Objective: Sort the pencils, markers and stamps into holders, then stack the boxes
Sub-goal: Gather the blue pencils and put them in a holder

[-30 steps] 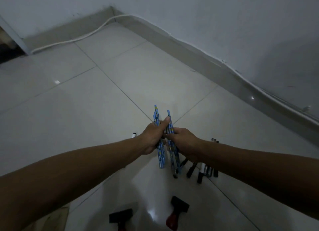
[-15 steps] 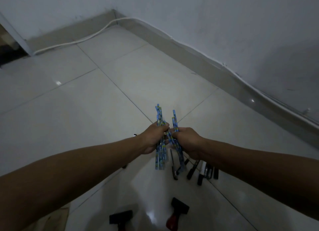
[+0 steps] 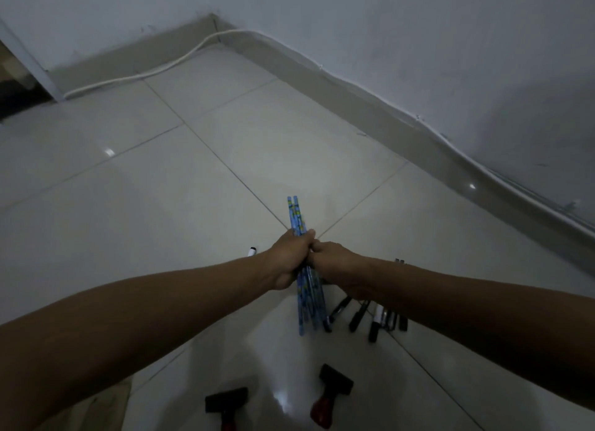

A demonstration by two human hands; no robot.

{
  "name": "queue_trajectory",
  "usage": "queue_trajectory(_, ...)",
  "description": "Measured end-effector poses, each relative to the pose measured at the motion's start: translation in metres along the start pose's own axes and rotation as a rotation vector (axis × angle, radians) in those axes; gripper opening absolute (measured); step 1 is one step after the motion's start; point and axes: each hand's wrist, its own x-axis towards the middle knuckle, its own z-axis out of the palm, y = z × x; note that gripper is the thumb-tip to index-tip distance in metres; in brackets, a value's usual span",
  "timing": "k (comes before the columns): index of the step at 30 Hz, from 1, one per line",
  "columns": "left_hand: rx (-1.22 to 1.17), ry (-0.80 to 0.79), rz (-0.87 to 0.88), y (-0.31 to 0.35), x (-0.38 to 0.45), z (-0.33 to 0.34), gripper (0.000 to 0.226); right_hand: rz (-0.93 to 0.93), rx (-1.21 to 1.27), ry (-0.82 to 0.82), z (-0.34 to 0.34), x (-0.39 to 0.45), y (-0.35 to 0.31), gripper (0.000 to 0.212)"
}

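A bundle of several blue patterned pencils [image 3: 309,305] stands nearly upright above the floor tiles, held as one bunch. My left hand [image 3: 289,260] grips the bundle around its middle. My right hand [image 3: 335,263] presses against it from the right, fingers curled on the same pencils. Several black markers [image 3: 373,321] lie on the floor below my right wrist. One white marker with a black cap [image 3: 251,251] peeks out beyond my left wrist. Two stamps with black bases lie near the bottom edge, one at left [image 3: 227,405] and one with a red handle [image 3: 331,395].
Pale glossy floor tiles [image 3: 161,221] stretch ahead to a grey skirting and wall [image 3: 418,60], with a white cable [image 3: 154,71] along the corner. A beige flat piece, perhaps cardboard [image 3: 96,411], shows at the bottom left.
The two separate bunches of pencils have been brought together into one bundle, and my hands have closed up against each other.
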Motion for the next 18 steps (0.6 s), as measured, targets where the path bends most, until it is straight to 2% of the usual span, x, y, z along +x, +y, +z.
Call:
queue_trajectory(4, -0.093, 0.165, 0.02, 0.013, 0.009, -0.016, 0.024, -0.003, 0.32, 0.133, -0.001, 0.001, -0.004, 0.029)
queue_trajectory(6, -0.15, 0.223, 0.051, 0.027, 0.011, -0.024, 0.031, 0.061, 0.48, 0.178, -0.003, 0.003, -0.001, 0.033)
queue_trajectory(8, -0.201, 0.268, 0.113, 0.046, 0.009, -0.029, 0.038, 0.162, 0.679, 0.167, -0.002, 0.003, 0.003, 0.041)
queue_trajectory(12, -0.36, 0.31, 0.209, 0.078, 0.003, -0.036, 0.036, 0.322, 1.012, 0.077, 0.013, -0.006, 0.009, 0.068)
queue_trajectory(15, -0.444, 0.31, 0.249, 0.086, -0.001, -0.033, 0.037, 0.38, 1.176, 0.021, 0.026, -0.014, 0.003, 0.075)
queue_trajectory(18, -0.443, 0.293, 0.271, 0.079, -0.005, -0.02, 0.037, 0.352, 1.312, 0.053, 0.028, -0.011, -0.016, 0.074)
